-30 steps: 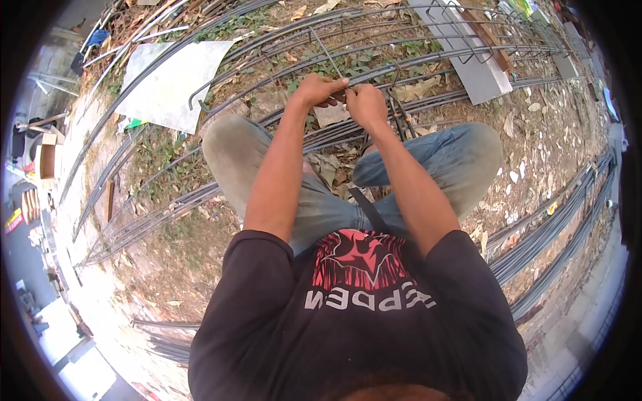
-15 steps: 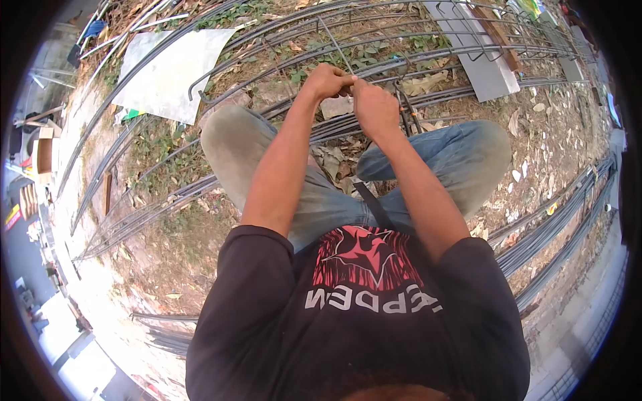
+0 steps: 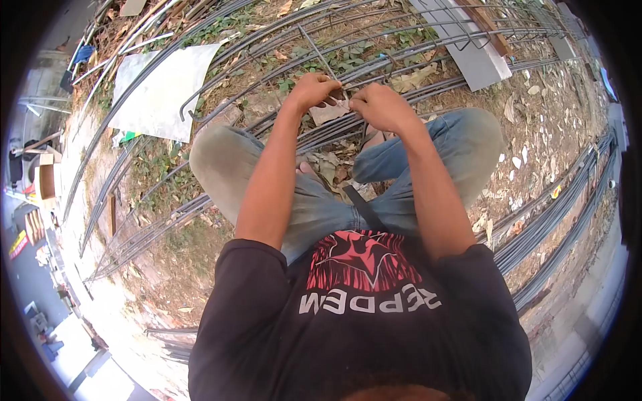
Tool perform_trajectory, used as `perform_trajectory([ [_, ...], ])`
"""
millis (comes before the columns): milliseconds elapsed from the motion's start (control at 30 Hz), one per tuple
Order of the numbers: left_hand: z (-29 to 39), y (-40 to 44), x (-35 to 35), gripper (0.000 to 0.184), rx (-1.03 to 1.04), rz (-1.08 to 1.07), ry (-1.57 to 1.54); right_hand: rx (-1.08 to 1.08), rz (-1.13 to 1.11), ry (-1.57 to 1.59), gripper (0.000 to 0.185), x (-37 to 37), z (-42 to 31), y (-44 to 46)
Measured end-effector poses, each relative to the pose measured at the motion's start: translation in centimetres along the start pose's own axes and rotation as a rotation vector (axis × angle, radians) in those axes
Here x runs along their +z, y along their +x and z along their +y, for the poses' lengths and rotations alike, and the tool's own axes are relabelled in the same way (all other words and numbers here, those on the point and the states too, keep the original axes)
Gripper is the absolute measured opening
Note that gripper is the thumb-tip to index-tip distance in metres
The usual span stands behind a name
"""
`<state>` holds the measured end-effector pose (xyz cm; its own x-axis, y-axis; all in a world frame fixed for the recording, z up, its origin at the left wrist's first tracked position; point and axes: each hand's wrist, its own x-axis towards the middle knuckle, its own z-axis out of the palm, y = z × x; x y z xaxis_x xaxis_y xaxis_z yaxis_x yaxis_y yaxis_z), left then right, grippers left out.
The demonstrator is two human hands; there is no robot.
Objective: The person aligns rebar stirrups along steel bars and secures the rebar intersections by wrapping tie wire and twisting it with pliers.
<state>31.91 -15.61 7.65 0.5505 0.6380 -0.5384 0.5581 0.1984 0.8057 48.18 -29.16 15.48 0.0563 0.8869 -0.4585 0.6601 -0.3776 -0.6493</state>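
My left hand (image 3: 313, 92) is closed beside the lower end of a thin steel rod (image 3: 316, 50) lying crosswise over the long bars. Its fingertips are partly hidden, and whether it grips that rod I cannot tell. A short gap away, my right hand (image 3: 384, 108) has thumb and forefinger pinched together; anything in them is too small to make out. Below both hands runs a bundle of dark steel reinforcing bars (image 3: 328, 137). A pale flat piece (image 3: 330, 112) lies between the hands, over the bars.
My bent knees (image 3: 217, 154) flank the work. A white sheet (image 3: 160, 90) lies left, near a hooked bar end (image 3: 184, 110). A grey board (image 3: 471, 57) and a brown wooden plank (image 3: 487, 30) are at upper right. More bars (image 3: 555, 220) lie on the right.
My hands have moved apart from touching each other, the right one drawing back and turning. The view has shifted slightly.
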Motion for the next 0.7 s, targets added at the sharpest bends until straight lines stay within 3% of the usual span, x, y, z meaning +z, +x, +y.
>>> perform_trajectory([
  [33,-0.1,-0.1,0.2,0.041,-0.001,0.014,0.012,-0.134,0.177,-0.218,0.031,-2.3,-0.4,-2.5],
  [100,-0.3,-0.3,0.8,0.047,0.017,0.076,0.107,-0.329,0.505,0.215,0.031,-7.5,0.4,-7.0],
  [167,0.3,-0.8,1.5,0.057,0.063,0.142,0.223,-0.341,0.734,0.519,0.030,-12.3,1.9,-10.7],
  [300,-0.5,0.1,1.8,0.059,0.147,0.121,0.282,-0.070,0.949,0.419,0.029,-12.2,13.2,-6.3],
  [367,-0.3,0.1,2.0,0.058,0.134,0.097,0.244,0.136,0.887,0.116,0.034,-6.2,19.0,-0.8],
  [400,-0.4,0.1,1.6,0.058,0.126,0.098,0.224,0.134,0.727,0.104,0.038,-2.1,22.5,2.0],
  [433,-0.8,0.5,1.5,0.057,0.128,0.077,0.228,0.066,0.695,-0.137,0.045,2.2,25.6,4.3],
  [500,-0.1,-0.1,1.9,0.055,0.088,0.136,0.211,0.197,0.436,-0.329,0.044,8.3,27.3,5.9],
  [600,0.2,-0.2,1.3,0.054,0.045,0.089,0.179,0.336,0.238,-0.427,0.042,11.3,27.5,6.6],
  [700,0.7,-0.3,0.9,0.049,-0.003,0.043,0.116,0.365,0.186,-0.440,0.040,11.4,28.3,7.0],
])
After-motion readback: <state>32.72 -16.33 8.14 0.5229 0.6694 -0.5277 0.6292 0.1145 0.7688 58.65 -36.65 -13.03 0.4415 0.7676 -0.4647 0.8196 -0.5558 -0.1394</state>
